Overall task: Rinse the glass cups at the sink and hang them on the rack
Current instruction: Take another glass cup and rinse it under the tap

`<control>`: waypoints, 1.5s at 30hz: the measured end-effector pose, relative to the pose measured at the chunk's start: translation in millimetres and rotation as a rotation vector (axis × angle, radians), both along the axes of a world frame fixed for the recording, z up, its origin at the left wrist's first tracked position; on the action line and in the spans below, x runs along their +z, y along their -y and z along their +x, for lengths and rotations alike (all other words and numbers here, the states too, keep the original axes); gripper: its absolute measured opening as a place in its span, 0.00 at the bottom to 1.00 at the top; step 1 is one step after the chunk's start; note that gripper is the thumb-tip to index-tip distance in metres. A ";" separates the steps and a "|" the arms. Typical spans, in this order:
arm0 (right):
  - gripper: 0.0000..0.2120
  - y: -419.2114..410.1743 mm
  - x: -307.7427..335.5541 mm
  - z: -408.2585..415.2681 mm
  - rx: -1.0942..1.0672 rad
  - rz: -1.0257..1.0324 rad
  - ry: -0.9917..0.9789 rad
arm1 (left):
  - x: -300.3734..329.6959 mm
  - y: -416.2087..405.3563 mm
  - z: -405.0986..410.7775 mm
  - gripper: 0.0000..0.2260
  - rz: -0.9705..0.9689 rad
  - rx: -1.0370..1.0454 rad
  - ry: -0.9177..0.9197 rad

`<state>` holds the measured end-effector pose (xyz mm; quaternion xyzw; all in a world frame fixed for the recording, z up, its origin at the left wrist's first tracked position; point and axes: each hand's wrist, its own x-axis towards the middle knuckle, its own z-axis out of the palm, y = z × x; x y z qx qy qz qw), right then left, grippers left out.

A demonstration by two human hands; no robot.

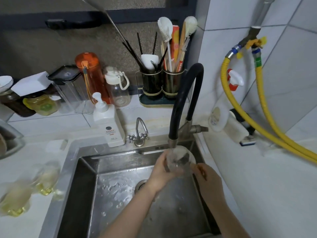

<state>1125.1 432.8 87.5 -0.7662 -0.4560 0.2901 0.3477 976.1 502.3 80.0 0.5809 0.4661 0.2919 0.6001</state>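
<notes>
A clear glass cup [181, 159] is held under the black faucet [184, 102], whose nozzle runs water into it over the steel sink [82, 177]. My left hand [160, 174] grips the cup from its left side. My right hand [208, 181] is at the cup's right side, holding what looks like its brown handle. Several more glass cups [29, 188] stand blurred on the white counter left of the sink. No rack for hanging is in view.
A white pump bottle [109, 124] and a small steel tap [139, 133] stand behind the sink. Bottles and jars [91, 78] line the back wall beside a utensil holder [162, 83]. Yellow hoses [267, 107] run along the right wall.
</notes>
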 end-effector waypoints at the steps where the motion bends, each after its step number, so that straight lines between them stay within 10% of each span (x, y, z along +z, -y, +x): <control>1: 0.03 6.8 -0.8 1.4 -0.013 -0.004 0.031 | -5.6 4.1 3.9 0.29 -0.030 -0.001 0.017; 38: 0.07 -13.5 -27.2 -8.9 0.022 -0.081 -0.224 | -17.6 7.2 -19.8 0.31 -0.328 0.233 0.024; 45: 0.12 -8.6 -25.7 -28.1 -0.172 -0.196 -0.672 | -14.0 7.7 -37.3 0.29 -0.270 0.200 0.035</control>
